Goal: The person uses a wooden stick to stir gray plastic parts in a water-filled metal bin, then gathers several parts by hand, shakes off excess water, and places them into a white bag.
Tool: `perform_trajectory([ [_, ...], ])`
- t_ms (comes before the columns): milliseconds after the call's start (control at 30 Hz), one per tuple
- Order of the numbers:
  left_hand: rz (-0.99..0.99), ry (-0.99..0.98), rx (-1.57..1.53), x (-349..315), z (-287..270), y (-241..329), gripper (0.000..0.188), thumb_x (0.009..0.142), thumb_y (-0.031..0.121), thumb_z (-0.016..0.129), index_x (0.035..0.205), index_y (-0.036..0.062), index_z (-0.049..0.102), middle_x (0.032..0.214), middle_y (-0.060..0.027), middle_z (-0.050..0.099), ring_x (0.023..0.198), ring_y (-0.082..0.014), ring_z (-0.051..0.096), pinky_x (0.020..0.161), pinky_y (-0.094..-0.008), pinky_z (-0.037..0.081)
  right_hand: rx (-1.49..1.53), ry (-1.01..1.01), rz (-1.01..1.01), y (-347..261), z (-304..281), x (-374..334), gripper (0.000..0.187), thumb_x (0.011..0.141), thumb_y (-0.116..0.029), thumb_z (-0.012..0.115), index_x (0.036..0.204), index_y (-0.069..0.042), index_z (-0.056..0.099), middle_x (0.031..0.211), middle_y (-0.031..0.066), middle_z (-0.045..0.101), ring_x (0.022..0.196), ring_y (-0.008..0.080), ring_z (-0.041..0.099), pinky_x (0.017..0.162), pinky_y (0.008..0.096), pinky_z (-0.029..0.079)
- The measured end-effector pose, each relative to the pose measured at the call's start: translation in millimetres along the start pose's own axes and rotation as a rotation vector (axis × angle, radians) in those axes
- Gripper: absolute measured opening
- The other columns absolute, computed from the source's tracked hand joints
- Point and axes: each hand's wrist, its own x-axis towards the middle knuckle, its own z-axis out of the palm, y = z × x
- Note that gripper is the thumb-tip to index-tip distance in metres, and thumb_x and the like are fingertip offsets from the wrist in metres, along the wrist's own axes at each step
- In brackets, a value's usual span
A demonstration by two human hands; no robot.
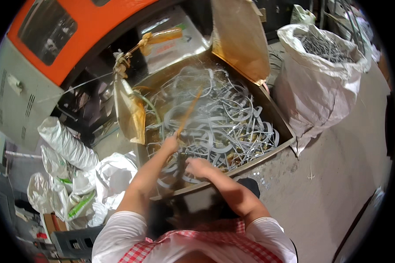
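A thin wooden stick (190, 113) points away from me over a shallow bin (254, 160). My left hand (170, 143) is closed around its near end. Tangled grey plastic strips and thin rods (210, 138) fill the bin, some curled into loops. Low over the near part of the bin, at its front edge, is my right hand (198, 168). Its fingers are curled in beside the strips; whatever they hold, if anything, is hidden. The far part of the pile looks hazy and blurred.
A cardboard sheet (243, 41) stands at the bin's back right; a stained flap (134, 111) rises at its left. To the right is a large white sack (314, 94) of grey pieces. White bags (114, 175) lie at left, below an orange and grey machine (90, 24).
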Motion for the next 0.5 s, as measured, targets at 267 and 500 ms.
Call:
perform_trajectory([
  [267,-0.065,0.329,-0.217,-43,-21,-97,0.055,0.079,0.012,0.052,0.132,0.0162,0.037,0.096,-0.0248,0.059,0.088,-0.0414,0.056,0.075,-0.0453,0.045,-0.072,-0.075,-0.063,1,3,-4,0.04,0.076,-0.032,0.06,0.107,-0.007,0.056,0.095,0.0162,0.063,0.091,0.0336,0.058,0.078,0.0399,0.045],
  [500,-0.222,0.026,-0.232,-20,22,-129,0.042,0.078,0.015,0.052,0.12,0.0077,0.047,0.098,-0.0235,0.059,0.095,-0.038,0.056,0.08,-0.0442,0.045,-0.171,-0.111,-0.029,-3,2,2,0.037,0.077,-0.029,0.06,0.106,-0.007,0.056,0.094,0.0161,0.063,0.09,0.0345,0.058,0.077,0.0414,0.045],
])
